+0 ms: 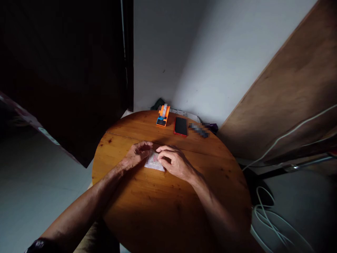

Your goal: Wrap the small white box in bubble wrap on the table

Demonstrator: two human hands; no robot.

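Note:
A small white paper packet with red print [153, 162] lies flat near the middle of a round wooden table [168, 207]. My left hand [137, 153] rests on its left edge with the fingers curled down onto it. My right hand [175, 161] presses on its right side, fingertips bent onto the paper. Both hands hold the packet against the tabletop, and most of it is hidden under them.
At the table's far edge stand an orange and blue tape dispenser [163, 115], a dark phone in a red case [180, 126] and a blurred dark object [198, 130]. A wooden board [289, 98] leans at the right. White cables [273, 225] lie on the floor.

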